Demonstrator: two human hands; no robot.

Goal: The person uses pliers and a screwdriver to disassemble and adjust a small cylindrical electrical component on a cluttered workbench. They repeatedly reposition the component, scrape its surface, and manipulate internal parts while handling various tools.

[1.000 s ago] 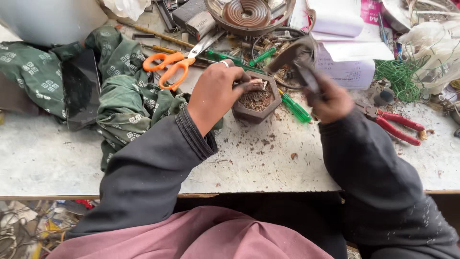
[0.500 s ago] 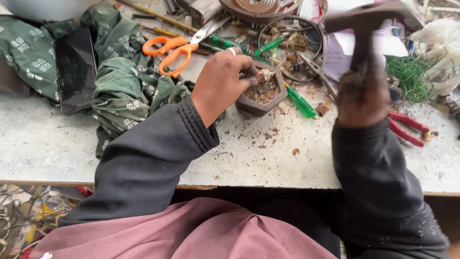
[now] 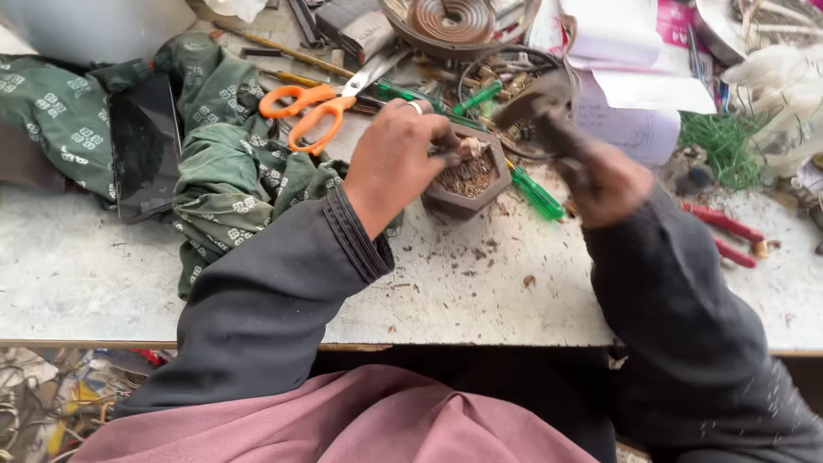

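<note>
Small dark hexagonal pot [image 3: 463,184] sits on the counter [image 3: 86,274], centre of the scene, filled with brownish crumbly debris. Left hand [image 3: 396,163] has its grip closed around the pot's left rim, fingertips [image 3: 453,151] pinching a small pale piece over the fill. Right hand [image 3: 610,182], just right of the pot, has its grip clenched on the dark handle of a hammer-like tool [image 3: 538,101]; the head is blurred and hangs above the pot's far right edge.

Step in hand, as a judgement: 1 hand steadies pot and piece, the other strikes or taps at it. Next move calls for the tool head to land on the piece, clear of the left fingertips, with the pot held flat.

Around: green screwdriver [image 3: 536,193] touching the pot's right side, orange-handled scissors [image 3: 321,107] far left, green patterned cloth [image 3: 214,171] left with a dark phone [image 3: 144,146] on it, red-handled pliers [image 3: 724,233] right, coiled metal dish [image 3: 450,21] far, papers [image 3: 634,77] far right.
</note>
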